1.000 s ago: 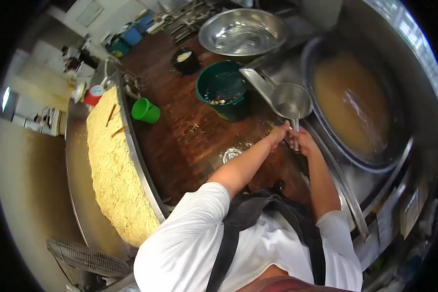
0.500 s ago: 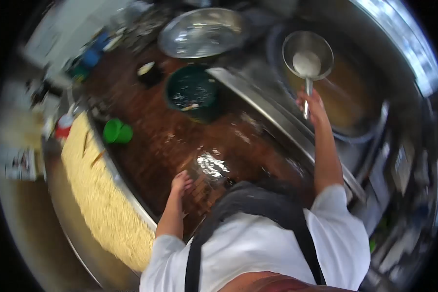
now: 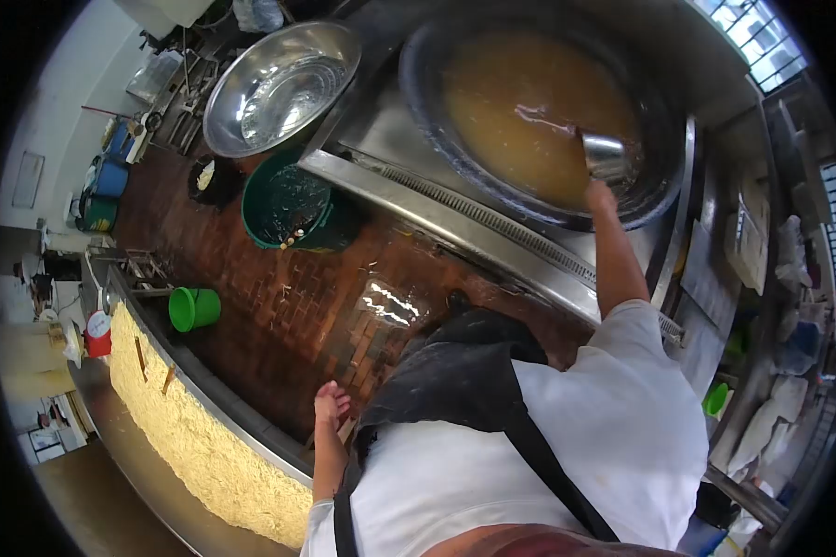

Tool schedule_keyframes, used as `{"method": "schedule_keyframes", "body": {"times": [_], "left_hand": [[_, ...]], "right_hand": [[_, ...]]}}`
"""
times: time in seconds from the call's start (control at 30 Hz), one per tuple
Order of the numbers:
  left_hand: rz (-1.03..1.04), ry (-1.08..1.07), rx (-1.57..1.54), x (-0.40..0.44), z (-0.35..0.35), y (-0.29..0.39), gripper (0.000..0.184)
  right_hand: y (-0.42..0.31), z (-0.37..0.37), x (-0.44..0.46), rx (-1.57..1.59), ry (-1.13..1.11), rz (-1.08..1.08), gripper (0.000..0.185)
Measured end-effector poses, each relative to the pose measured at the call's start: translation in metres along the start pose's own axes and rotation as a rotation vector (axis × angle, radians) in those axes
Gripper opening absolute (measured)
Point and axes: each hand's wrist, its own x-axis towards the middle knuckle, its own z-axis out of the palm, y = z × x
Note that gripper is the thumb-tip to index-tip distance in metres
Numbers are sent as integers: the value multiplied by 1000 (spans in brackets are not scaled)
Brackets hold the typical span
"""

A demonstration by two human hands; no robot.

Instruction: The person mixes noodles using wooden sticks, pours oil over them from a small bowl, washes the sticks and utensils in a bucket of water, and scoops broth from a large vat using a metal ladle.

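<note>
My right hand reaches over the near rim of a large dark pot, closed around the handle of a metal dipper. The dipper is tilted, with its cup partly in the cloudy amber liquid. My fingers and most of the handle are hard to see from here. My left hand hangs low beside my apron, fingers loosely curled and apart, with nothing in it. It is nearest to the trough edge, beside the wide pale yellow mass.
A metal counter runs under the pot. Left of it are a big steel basin and a dark green tub holding liquid. A bright green bucket stands beside the trough. The brick floor looks wet.
The dipper has gone from being held up over the pot to lying in the liquid, and my right hand moved with it. My view has shifted toward the pot. My left hand stays low.
</note>
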Motion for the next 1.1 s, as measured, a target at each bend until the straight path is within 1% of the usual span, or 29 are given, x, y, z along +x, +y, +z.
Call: {"method": "schedule_keyframes", "body": {"times": [0.03,0.07,0.1,0.13,0.17,0.2,0.27,0.37,0.47,0.57,0.63,0.73,0.83,0.93,1.03,1.07,1.1], "left_hand": [[41,-26,13,6,3,10,37],[82,-52,25,10,6,19,36],[98,-42,41,8,12,28,36],[116,-31,54,-2,22,43,36],[136,-21,63,-8,29,52,36],[134,-31,62,-10,32,55,37],[132,-53,55,-9,39,61,38],[116,-71,100,-7,41,61,41],[105,-85,29,-1,38,64,42],[144,-89,-68,-17,42,95,42],[164,-128,-171,-15,44,113,42],[225,-145,-173,-6,50,133,43],[302,-200,-182,-8,50,140,35],[299,-129,-248,-5,56,143,26],[250,-184,-349,-8,67,163,24],[253,-216,-376,-14,73,174,15],[302,-259,-342,-13,76,178,14]], "right_hand": [[1,42,25,-284,-130,-230,26],[2,82,49,-535,-199,-494,23],[-15,61,29,-233,-361,-375,20],[-32,38,8,117,-494,-206,19],[-54,8,-21,405,-575,-23,17],[-59,6,-25,522,-605,5,15],[-69,-1,-34,753,-663,64,23],[-75,-21,-61,1139,-740,70,20],[-97,-37,-89,1240,-787,61,12],[-117,-27,-97,1392,-951,-34,8],[-144,-43,-116,1360,-915,-72,10],[-178,-61,-138,1311,-827,-145,10],[-216,-74,-154,1204,-744,-243,12],[-245,-79,-160,1103,-656,-337,13],[-266,-83,-162,1095,-675,-381,14],[-273,-82,-161,1062,-642,-407,14],[-279,-79,-160,1029,-609,-431,14]]}}
